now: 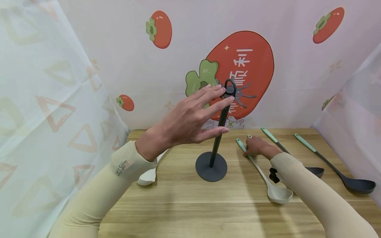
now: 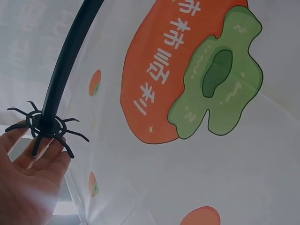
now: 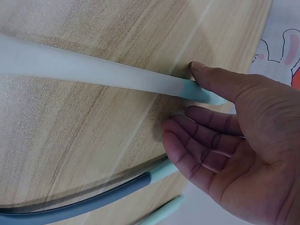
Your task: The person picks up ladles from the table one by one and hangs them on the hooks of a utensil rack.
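Note:
A dark utensil stand (image 1: 219, 142) rises from a round base, with a ring of hooks (image 2: 46, 125) and a loop on top. My left hand (image 1: 193, 115) reaches to its top, fingers nearly straight and touching the hook ring, thumb crossing the pole lower down. On the right, my right hand (image 1: 256, 146) is low over the table among mint-tipped handles. In the right wrist view, its thumb lies at the mint end of a pale utensil handle (image 3: 122, 72), while the other fingers curl loosely apart from it. A cream ladle (image 1: 279, 194) lies beside this hand.
Two dark ladles with mint handles, one at the far right (image 1: 358, 185) and one partly behind my right forearm (image 1: 315, 171), lie on the wooden table (image 1: 178, 205). A white utensil (image 1: 147, 177) sits behind my left sleeve. Printed cloth (image 1: 143, 72) encloses the table's back and sides.

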Demonstrator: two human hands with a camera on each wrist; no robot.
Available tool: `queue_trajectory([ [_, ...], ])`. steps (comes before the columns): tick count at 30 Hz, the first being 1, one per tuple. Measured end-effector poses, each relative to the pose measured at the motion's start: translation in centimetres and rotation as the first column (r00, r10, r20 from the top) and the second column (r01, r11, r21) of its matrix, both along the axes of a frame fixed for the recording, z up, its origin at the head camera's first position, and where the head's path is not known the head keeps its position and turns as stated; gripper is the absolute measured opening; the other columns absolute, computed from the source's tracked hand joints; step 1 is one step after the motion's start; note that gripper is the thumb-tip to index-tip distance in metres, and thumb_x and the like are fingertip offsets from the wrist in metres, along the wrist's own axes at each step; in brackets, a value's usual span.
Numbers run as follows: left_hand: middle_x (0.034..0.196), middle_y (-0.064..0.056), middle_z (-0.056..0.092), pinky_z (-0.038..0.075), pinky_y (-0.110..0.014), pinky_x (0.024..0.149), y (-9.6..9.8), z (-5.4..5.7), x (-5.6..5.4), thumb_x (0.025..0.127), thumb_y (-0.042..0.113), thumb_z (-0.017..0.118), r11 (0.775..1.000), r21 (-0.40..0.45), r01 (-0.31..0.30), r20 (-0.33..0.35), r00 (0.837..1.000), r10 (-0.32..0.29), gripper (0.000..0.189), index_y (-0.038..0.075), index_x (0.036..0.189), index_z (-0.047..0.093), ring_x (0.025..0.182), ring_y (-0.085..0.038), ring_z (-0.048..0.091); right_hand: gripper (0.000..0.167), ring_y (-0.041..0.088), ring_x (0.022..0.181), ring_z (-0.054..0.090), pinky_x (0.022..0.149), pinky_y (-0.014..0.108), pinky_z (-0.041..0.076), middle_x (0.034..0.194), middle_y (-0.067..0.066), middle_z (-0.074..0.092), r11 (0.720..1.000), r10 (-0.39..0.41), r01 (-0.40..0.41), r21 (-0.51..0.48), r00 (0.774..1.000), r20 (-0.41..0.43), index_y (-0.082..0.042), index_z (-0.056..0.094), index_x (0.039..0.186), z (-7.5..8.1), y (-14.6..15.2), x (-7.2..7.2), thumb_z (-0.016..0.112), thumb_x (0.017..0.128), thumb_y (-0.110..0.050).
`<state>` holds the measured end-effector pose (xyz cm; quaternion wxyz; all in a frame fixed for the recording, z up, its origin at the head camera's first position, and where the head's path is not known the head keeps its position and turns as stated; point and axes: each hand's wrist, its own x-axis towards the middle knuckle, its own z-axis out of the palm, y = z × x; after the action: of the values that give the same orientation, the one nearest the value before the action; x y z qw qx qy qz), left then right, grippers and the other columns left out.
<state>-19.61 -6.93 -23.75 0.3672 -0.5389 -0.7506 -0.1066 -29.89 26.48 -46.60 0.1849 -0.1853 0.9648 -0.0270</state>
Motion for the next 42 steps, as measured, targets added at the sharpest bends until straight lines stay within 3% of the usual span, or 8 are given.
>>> queue_trajectory([
  [7,0.143,-0.024,0.063,0.04,-0.043,0.124,0.0,0.2,0.0,0.095,0.05,0.076,1.0,0.002,0.004,-0.013,1.0,-0.004,0.069,0.005,0.145,0.063,0.136,-0.038,0.06,0.031,0.017,0.066,0.051,0.064,0.032,0.047,0.071,0.001,0.059,1.0,-0.003,0.003,-0.003,1.0,0.001,-0.008,0.069,0.075,-0.2,0.1,-0.2,0.082,0.09,-0.032],
  [19,0.143,-0.026,0.063,0.036,-0.045,0.126,0.0,0.2,0.0,0.094,0.05,0.076,1.0,0.006,0.018,-0.017,1.0,-0.018,0.071,0.002,0.145,0.063,0.137,-0.04,0.059,0.032,0.016,0.059,0.052,0.058,0.028,0.043,0.063,0.001,0.057,0.998,-0.042,0.041,-0.044,0.999,-0.018,-0.009,0.062,0.071,-1.0,-0.1,-0.5,0.082,0.09,-0.025],
  [27,0.142,-0.026,0.063,0.034,-0.045,0.126,0.0,0.1,0.1,0.094,0.051,0.076,1.0,-0.002,0.018,-0.013,1.0,-0.018,0.071,0.001,0.144,0.063,0.139,-0.041,0.058,0.027,0.012,0.049,0.063,0.048,0.023,0.049,0.062,0.005,0.063,0.984,-0.121,0.125,-0.131,0.992,0.038,-0.006,0.057,0.075,-0.7,-0.3,0.0,0.08,0.088,-0.014],
  [38,0.141,-0.026,0.063,0.036,-0.045,0.126,-0.2,0.3,0.3,0.093,0.053,0.076,1.0,-0.007,0.019,-0.026,0.999,-0.02,0.073,0.001,0.143,0.063,0.138,-0.042,0.058,0.029,0.011,0.044,0.056,0.046,0.022,0.045,0.053,0.003,0.058,0.968,-0.156,0.158,-0.197,0.987,0.024,-0.007,0.057,0.072,-0.6,-0.4,0.4,0.083,0.084,-0.013],
  [42,0.141,-0.027,0.063,0.037,-0.045,0.125,-0.3,0.3,0.3,0.093,0.053,0.076,1.0,-0.01,0.019,-0.028,0.999,-0.019,0.073,0.001,0.143,0.063,0.138,-0.042,0.058,0.029,0.011,0.045,0.056,0.047,0.023,0.045,0.055,0.003,0.059,0.966,-0.163,0.161,-0.201,0.987,0.007,-0.006,0.057,0.077,-0.8,-0.3,0.5,0.083,0.084,-0.014],
])
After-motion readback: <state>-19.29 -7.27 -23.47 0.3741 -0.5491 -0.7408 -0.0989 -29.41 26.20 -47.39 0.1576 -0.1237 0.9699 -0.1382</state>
